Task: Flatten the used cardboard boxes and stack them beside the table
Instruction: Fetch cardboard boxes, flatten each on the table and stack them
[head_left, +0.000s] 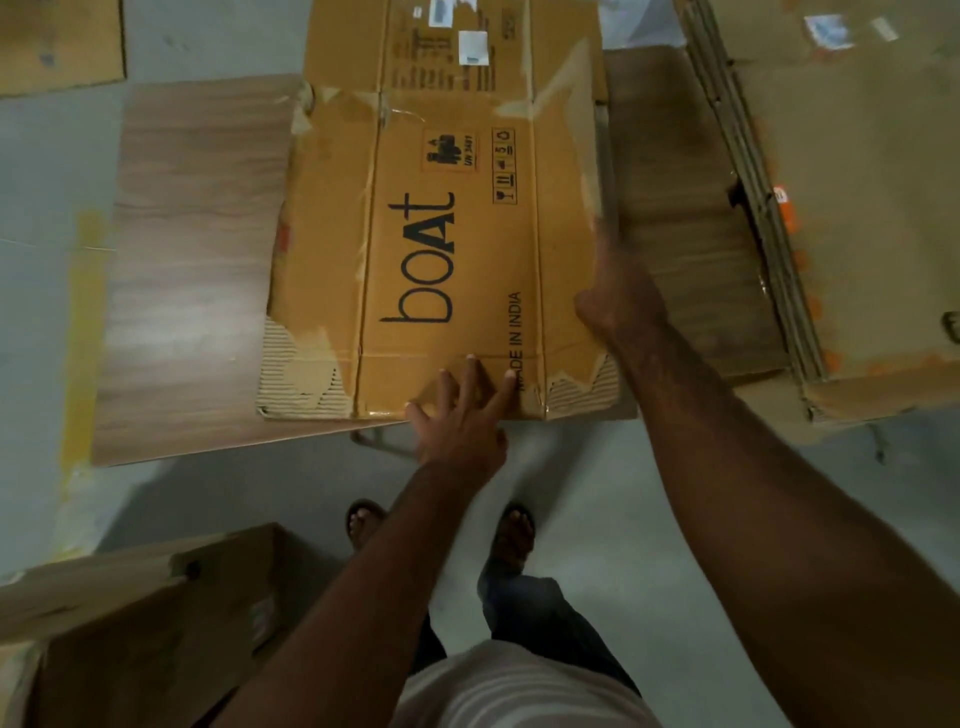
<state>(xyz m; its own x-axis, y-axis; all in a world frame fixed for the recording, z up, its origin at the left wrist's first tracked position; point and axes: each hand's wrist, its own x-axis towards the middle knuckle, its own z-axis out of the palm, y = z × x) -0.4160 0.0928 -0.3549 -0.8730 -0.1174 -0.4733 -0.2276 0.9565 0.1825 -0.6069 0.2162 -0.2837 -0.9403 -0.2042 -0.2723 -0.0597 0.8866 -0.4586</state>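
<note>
Pressing down with my left hand (462, 415), fingers spread flat on the near edge of the boat box (441, 249), while my right hand (618, 291) sits along its right edge; from here I honestly can't tell whether those fingers are hooked round the edge or just pushing on it. The box is already collapsed and lying flat on the wooden table (192, 270), its near edge right at the table's front. My guess is it handles light but floppy, since the creases run lengthwise and it'll want to fold there (the torn corners with bare corrugation look weak, so I'd avoid those). Best hold is probably both long edges near the middle. More flattened cardboard (857, 208) lies to the right, and another box (130, 623) stands by my feet.
</note>
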